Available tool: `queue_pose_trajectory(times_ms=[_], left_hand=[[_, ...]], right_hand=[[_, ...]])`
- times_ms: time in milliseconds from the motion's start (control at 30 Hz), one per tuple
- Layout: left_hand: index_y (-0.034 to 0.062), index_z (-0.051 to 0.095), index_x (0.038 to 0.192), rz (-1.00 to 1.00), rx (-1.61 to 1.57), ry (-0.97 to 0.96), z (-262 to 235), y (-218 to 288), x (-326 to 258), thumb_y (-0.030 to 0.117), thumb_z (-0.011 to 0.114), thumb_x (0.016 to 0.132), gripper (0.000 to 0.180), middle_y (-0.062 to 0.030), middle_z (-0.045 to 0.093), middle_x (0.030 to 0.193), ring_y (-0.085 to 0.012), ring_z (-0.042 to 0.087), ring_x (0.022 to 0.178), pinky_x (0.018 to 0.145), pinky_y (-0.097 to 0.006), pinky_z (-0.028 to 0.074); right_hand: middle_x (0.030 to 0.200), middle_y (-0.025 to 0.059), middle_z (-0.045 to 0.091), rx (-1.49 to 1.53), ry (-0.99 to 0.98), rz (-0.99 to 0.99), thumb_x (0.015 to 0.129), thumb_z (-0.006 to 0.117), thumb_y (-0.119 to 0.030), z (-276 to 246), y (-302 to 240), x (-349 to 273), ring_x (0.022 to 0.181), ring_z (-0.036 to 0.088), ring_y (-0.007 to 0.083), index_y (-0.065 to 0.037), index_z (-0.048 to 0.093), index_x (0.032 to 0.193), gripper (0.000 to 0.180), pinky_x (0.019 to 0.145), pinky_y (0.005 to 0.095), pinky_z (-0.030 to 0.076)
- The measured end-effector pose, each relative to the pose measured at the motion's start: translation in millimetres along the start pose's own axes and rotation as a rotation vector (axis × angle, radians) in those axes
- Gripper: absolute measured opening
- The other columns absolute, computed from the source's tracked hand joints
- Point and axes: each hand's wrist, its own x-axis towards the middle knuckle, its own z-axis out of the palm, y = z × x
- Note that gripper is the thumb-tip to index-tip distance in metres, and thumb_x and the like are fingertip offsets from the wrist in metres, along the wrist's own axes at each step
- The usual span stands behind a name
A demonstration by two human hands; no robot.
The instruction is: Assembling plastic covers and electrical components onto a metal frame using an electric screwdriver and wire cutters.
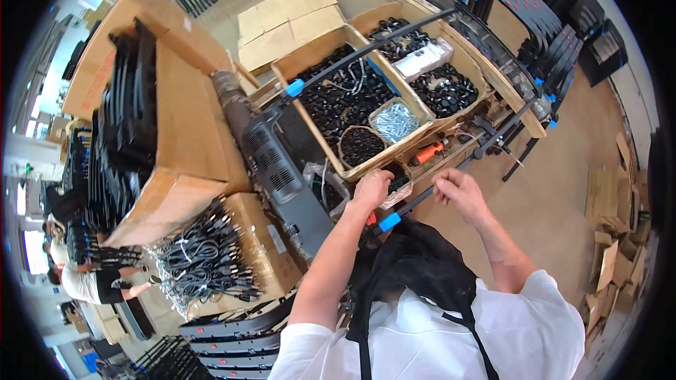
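The left hand (372,187), fingers bent, is at one bag (399,197) of dark parts; the right hand (458,191), fingers curled, is just beside one bar (418,201); I can't tell whether either grips anything; past the bag sit one orange tool (427,153) and one white box (424,59).

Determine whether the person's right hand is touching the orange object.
Apart: the head view shows a plain gap between the right hand and the orange object, which lies beyond it and to its left.
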Motion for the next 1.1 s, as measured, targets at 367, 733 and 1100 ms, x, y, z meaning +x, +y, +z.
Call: queue_pose_trajectory(times_ms=[367,733,1100], left_hand=[[0.0169,0.059,0.133,0.221,0.417,-0.691,50,-39,71,0.0,0.063,0.086,0.05,-0.0226,0.047,0.151,-0.0441,0.052,0.137,0.109,-0.052,0.049],[0.0053,0.066,0.112,-0.023,0.119,-0.453,72,-66,80,0.013,0.068,0.083,0.03,-0.0237,0.067,0.113,-0.0408,0.066,0.112,0.094,-0.048,0.055],[0.0124,0.059,0.109,-0.969,-1.134,-0.394,79,-60,78,0.026,0.053,0.111,0.015,0.0,0.055,0.084,-0.0095,0.048,0.063,0.048,-0.021,0.034]], right_hand=[[0.091,0.002,0.069,-0.029,0.086,0.436,0.1,0.066,-0.03,-98,101,-23,0.078,0.066,0.011,-0.005,0.069,0.11,0.027,0.068,0.0265,0.053],[0.089,0.0049,0.07,0.148,0.273,0.406,0.098,0.066,-0.025,-99,179,133,0.07,0.068,0.0147,-0.002,0.068,0.106,0.024,0.057,0.0293,0.055],[0.091,0.0164,0.076,0.114,0.609,0.634,0.088,0.079,-0.03,-70,185,235,0.072,0.075,0.0276,0.006,0.075,0.095,0.037,0.054,0.0384,0.063]])
